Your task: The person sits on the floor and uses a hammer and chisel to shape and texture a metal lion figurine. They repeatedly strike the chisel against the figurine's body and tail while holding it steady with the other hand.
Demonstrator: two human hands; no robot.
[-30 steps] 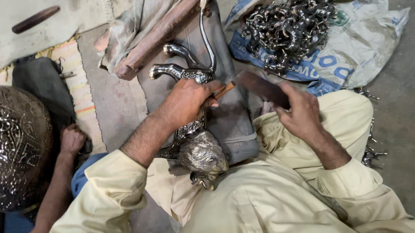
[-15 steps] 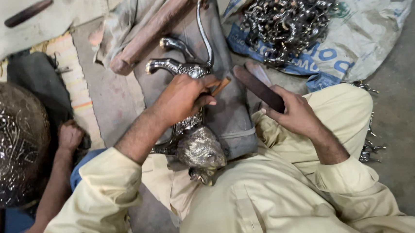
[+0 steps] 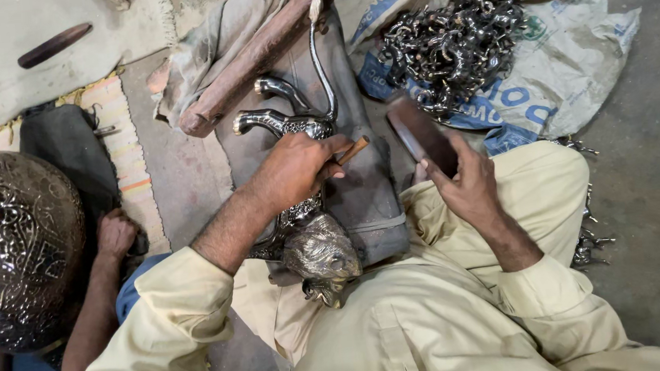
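A silvery metal animal figure point(image 3: 315, 245) lies across my lap, its head toward me and its legs and thin curved tail pointing away. My left hand point(image 3: 298, 168) rests on the figure's back and grips a small wooden-handled tool point(image 3: 352, 151) against it. My right hand point(image 3: 469, 176) holds a flat dark wooden mallet point(image 3: 419, 134), raised just right of the tool. The figure sits on a grey cloth pad point(image 3: 370, 198).
A pile of small dark metal parts point(image 3: 451, 41) lies on a printed sack point(image 3: 570, 76) at upper right. A wooden beam point(image 3: 251, 59) leans behind the figure. At left, another person's hand point(image 3: 115, 233) rests by a large embossed metal bowl point(image 3: 13, 246).
My right hand with the mallet has shifted slightly while the left hand keeps the tool on the figure. The view has tilted a little.
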